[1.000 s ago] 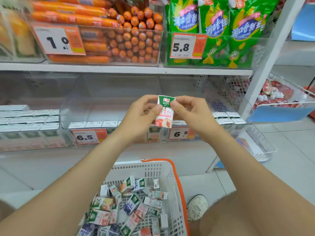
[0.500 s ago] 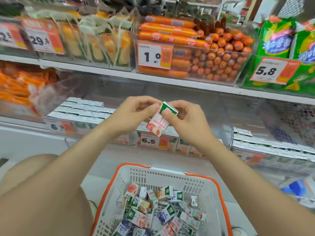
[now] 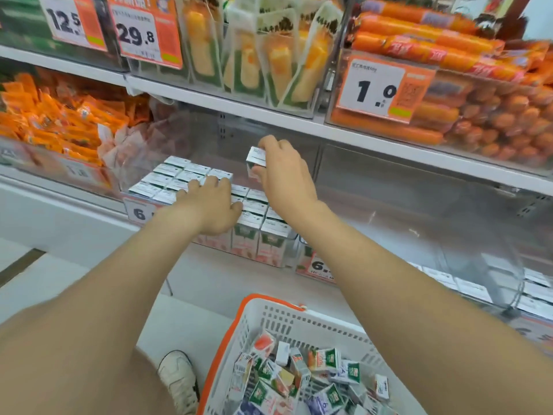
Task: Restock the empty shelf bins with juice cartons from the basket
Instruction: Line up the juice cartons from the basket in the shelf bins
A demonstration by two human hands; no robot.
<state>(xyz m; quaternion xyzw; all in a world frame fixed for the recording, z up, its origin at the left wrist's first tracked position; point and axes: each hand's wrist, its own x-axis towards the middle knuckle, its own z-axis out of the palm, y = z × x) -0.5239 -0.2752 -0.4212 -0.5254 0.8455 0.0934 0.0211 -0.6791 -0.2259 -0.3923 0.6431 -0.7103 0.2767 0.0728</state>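
Note:
My right hand (image 3: 284, 175) grips a small juice carton (image 3: 256, 157) upright, just above the back row of a clear shelf bin (image 3: 209, 145). That bin holds several rows of cartons (image 3: 179, 178) standing with their white tops up. My left hand (image 3: 209, 205) lies flat on those tops, fingers straight, near the bin's front. Below me a white basket with an orange rim (image 3: 269, 319) holds several loose cartons (image 3: 299, 375) lying at all angles.
To the right a clear bin (image 3: 419, 205) stands with bare walls. Orange sausages (image 3: 478, 115) and corn packs (image 3: 269, 61) fill the shelf above. Orange snack packets (image 3: 59, 115) sit at left. A white shoe (image 3: 179, 375) is beside the basket.
Both hands held the carton in front of the shelf; now the left hand has let go and rests on the stocked cartons, and the right hand has carried the carton into the bin.

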